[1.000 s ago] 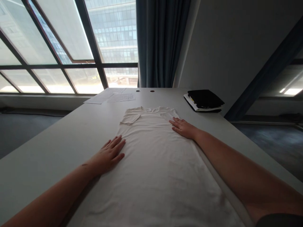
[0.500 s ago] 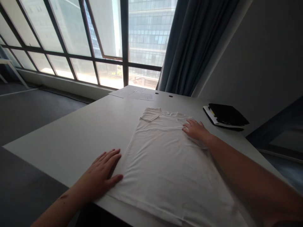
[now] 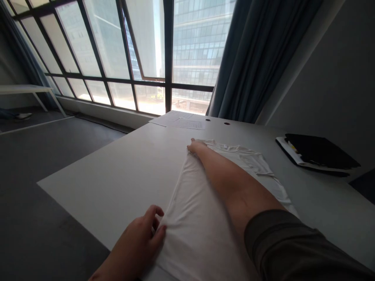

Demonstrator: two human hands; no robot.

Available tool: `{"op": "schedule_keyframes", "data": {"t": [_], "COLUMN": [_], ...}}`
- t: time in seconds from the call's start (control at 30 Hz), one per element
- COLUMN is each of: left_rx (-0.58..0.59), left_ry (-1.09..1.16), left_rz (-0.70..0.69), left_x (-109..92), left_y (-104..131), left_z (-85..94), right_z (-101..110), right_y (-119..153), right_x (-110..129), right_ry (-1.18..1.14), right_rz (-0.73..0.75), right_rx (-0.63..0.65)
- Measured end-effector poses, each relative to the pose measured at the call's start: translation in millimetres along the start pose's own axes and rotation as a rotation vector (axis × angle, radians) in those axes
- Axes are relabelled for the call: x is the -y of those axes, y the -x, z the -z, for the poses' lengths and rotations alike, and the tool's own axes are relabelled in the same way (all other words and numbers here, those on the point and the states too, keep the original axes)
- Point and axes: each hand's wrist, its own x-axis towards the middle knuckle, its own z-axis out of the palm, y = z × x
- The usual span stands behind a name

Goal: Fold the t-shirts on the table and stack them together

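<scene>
A white T-shirt lies flat on a pale table, collar toward the window. My left hand pinches the shirt's near left hem at the table's front edge. My right arm stretches across the shirt, and my right hand grips the cloth at the far left shoulder, by the collar. The shirt's left edge is pulled taut between the two hands. On the right side a folded-in sleeve lies on top.
A black folder on white papers rests at the table's right edge. Loose sheets lie at the far end near two cable holes. Windows and a dark curtain stand behind; a white bench stands at far left.
My right hand crossed from the shirt's right shoulder to its left shoulder and took hold. My left hand went from flat to pinching the hem. The view swung left.
</scene>
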Motion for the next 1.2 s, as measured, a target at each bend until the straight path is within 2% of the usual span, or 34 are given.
{"op": "schedule_keyframes", "data": {"t": [0.1,0.23,0.37,0.47,0.57,0.7,0.8,0.9,0.97,1.07,1.13,1.2], "left_rx": [0.076,0.166,0.072,-0.035,-0.119,-0.117,-0.017,0.122,0.158,0.044,-0.066,-0.128], "left_ry": [-0.035,-0.105,0.011,0.074,0.111,0.064,-0.053,-0.151,-0.184,-0.241,-0.325,-0.436], "left_rz": [0.054,0.003,-0.068,-0.101,-0.187,-0.351,-0.456,-0.547,-0.607,-0.687,-0.762,-0.869], "left_x": [2,4,-1,-14,-37,-69,-87,-98,-103,-102,-95,-84], "left_y": [2,9,18,28,39,48,48,42,35,20,9,0], "left_z": [3.8,5.0,7.1,11.9,14.8,6.7,-7.3,-22.5,-32.2,-49.0,-62.4,-75.0], "right_z": [-7,-3,15,35,56,69,57,30,9,-17,-26,-29], "right_y": [-18,-31,-33,-25,-10,14,34,54,65,76,79,79], "right_x": [3,-1,-17,-39,-70,-116,-146,-167,-175,-181,-183,-185], "right_ry": [0.009,-0.003,-0.028,-0.06,-0.102,-0.135,-0.121,-0.093,-0.079,-0.075,-0.08,-0.082], "right_rz": [-0.113,-0.071,-0.01,0.019,0.012,-0.042,-0.087,-0.1,-0.101,-0.073,-0.055,-0.047], "right_rx": [-0.003,-0.039,-0.112,-0.198,-0.263,-0.273,-0.245,-0.183,-0.176,-0.196,-0.193,-0.189]}}
